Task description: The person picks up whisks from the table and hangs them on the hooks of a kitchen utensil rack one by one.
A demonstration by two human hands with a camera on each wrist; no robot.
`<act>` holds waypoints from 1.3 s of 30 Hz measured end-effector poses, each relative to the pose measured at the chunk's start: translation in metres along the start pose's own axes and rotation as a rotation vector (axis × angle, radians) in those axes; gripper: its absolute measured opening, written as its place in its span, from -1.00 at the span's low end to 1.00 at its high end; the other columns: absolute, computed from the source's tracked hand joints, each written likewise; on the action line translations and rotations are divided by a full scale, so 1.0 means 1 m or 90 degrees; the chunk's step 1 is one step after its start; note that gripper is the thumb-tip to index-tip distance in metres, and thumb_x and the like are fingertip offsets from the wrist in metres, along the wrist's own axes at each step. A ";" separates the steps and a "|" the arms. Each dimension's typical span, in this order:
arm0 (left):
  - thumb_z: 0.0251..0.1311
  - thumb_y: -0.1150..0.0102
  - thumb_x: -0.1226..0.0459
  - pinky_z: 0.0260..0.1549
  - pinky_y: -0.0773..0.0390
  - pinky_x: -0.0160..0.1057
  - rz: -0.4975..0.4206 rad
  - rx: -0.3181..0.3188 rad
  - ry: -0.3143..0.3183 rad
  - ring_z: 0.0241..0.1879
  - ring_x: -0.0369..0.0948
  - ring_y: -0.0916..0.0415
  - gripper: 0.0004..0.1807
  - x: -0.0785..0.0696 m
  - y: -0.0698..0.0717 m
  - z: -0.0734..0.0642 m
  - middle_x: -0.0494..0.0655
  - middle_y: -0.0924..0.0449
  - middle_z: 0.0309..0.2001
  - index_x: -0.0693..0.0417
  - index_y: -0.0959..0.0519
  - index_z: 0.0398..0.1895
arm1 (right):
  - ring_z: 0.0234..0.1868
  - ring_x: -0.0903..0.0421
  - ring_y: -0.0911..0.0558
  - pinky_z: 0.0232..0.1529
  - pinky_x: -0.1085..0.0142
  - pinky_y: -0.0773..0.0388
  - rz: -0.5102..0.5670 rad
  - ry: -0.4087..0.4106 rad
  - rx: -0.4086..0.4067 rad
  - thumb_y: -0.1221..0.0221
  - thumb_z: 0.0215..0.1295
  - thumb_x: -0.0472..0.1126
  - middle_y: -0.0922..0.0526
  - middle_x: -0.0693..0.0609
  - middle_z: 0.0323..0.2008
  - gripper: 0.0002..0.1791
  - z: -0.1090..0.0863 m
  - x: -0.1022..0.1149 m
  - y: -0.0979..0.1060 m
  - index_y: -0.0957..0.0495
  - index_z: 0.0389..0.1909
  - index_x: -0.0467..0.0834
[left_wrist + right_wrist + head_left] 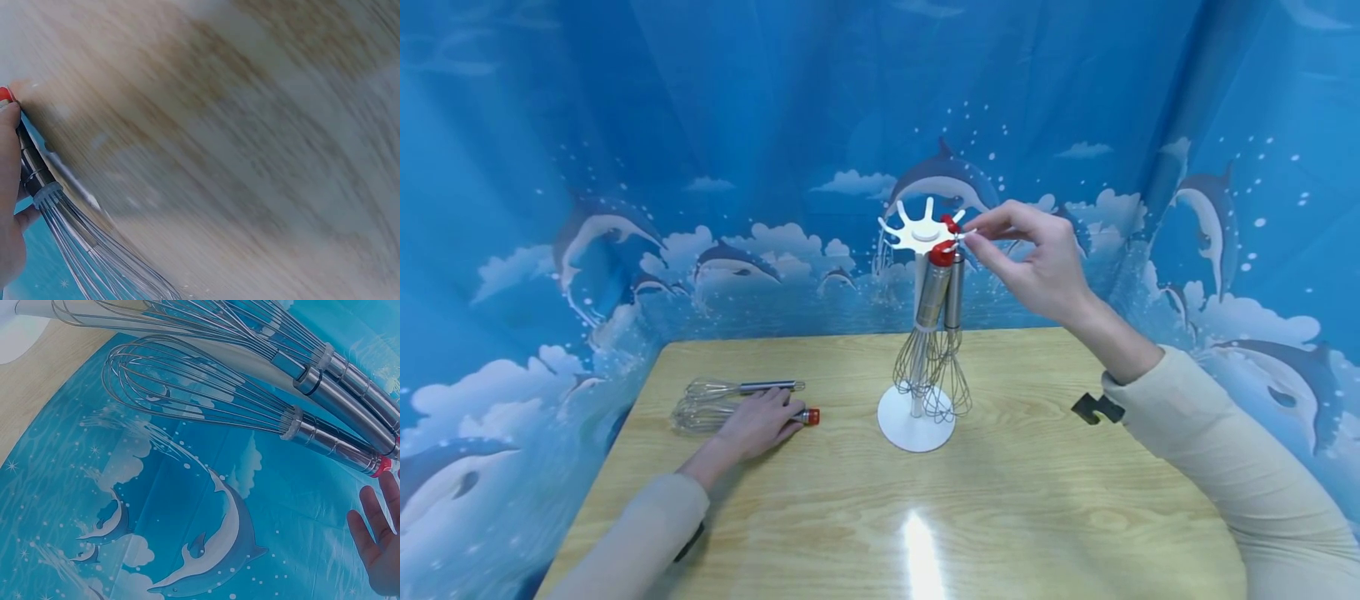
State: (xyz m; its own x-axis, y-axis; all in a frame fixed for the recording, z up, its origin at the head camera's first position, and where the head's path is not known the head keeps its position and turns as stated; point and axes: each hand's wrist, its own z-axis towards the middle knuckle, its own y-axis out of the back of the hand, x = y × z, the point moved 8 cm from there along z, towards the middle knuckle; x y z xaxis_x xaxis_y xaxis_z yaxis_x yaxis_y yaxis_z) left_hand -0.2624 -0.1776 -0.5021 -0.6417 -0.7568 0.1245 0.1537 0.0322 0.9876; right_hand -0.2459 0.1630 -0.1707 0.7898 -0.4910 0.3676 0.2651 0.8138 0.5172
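Note:
A white stand (898, 417) with a crown of hooks holds up several hanging whisks. The front whisk (934, 296) has a steel handle and red cap; beside it hangs a slim all-steel whisk (953, 302), and a third whisk (334, 442) also has a red end. My right hand (1037, 258) pinches at the top of the slim whisk with thumb and forefinger, right at a hook's tip; the other fingers (378, 515) are extended. On the left, my left hand (760, 425) grips the handle of a red-ended whisk (40, 181), thumb and fingers on opposite sides.
Another slim steel whisk (767, 387) lies on the wooden table (820, 517) just behind my left hand. Blue dolphin-print curtains (775, 167) rise close behind the table and at both sides. A dark clip-like piece (1097, 408) shows below the right sleeve.

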 end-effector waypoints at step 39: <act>0.53 -0.14 -0.01 0.13 -0.68 0.17 -0.085 -0.010 0.030 0.10 0.12 -0.66 -0.60 -0.018 0.025 0.012 0.18 -0.66 0.12 -0.04 -0.56 0.26 | -0.13 0.59 -0.59 -0.02 0.59 -0.59 -0.003 -0.006 -0.001 -0.33 0.38 -0.37 -0.81 -0.24 -0.17 -0.86 -0.002 -0.001 0.000 -0.71 -0.12 -0.35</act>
State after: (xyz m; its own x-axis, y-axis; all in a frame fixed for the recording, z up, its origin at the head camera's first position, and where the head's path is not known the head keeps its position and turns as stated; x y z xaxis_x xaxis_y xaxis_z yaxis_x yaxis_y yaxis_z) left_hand -0.2561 -0.1554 -0.4782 -0.6211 -0.7836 -0.0126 0.0815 -0.0805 0.9934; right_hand -0.2457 0.1636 -0.1724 0.7838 -0.4970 0.3724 0.2693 0.8123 0.5174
